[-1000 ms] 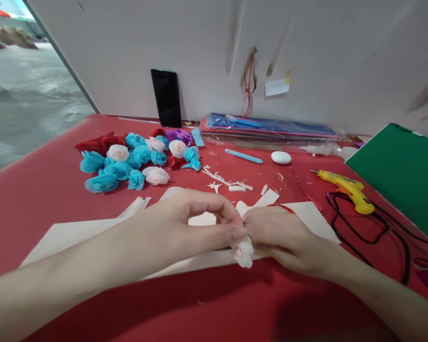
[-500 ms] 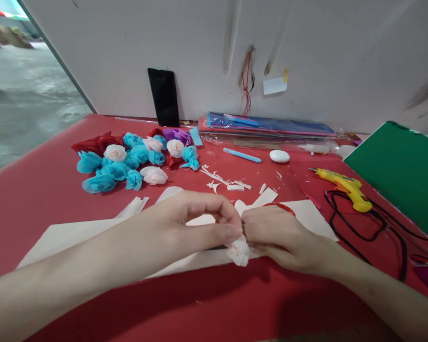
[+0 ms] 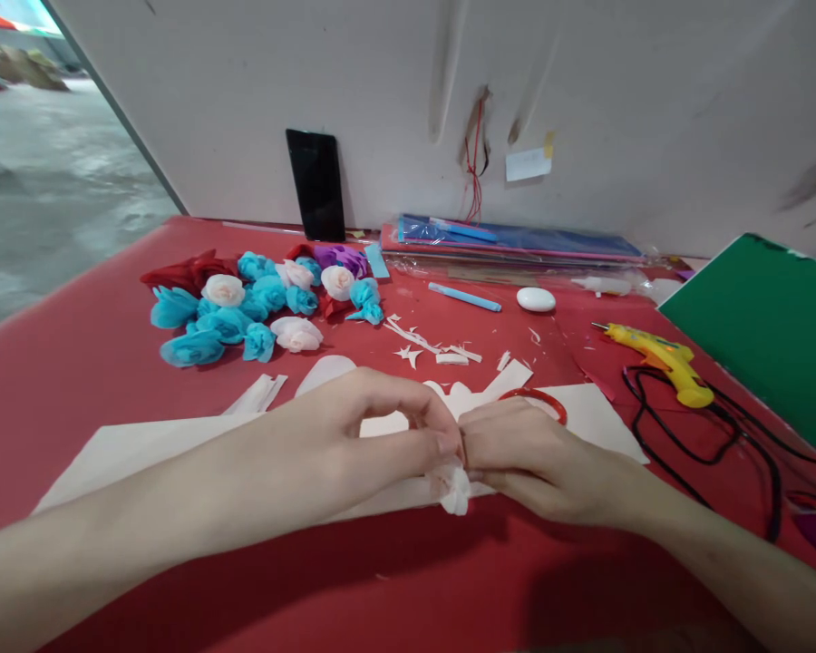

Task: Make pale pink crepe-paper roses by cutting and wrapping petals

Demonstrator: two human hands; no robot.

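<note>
A small white crepe paper flower [image 3: 457, 492] hangs just above the table's near part, its petals pointing down toward me. My left hand [image 3: 387, 426] pinches it from the left between thumb and fingers. My right hand [image 3: 523, 453] is closed, its fingertips meeting the flower's right side; most of its fingers are hidden by its own back. Under both hands lie white paper sheets [image 3: 156, 453]. Just behind my right hand, a red ring-shaped handle [image 3: 554, 404] rests on the paper.
Finished blue, white, red and purple paper flowers [image 3: 221, 325] are heaped at the back left. A phone [image 3: 316, 186] leans on the wall. White scraps [image 3: 412, 337], a blue pen [image 3: 463, 297], a white oval object [image 3: 536, 299], a yellow glue gun [image 3: 659, 358] with cord and a green board [image 3: 762, 326] lie around.
The flower has turned slightly between my fingers and sits a little lower. My right hand has shifted slightly, showing more of the red handle. The view has moved a little.
</note>
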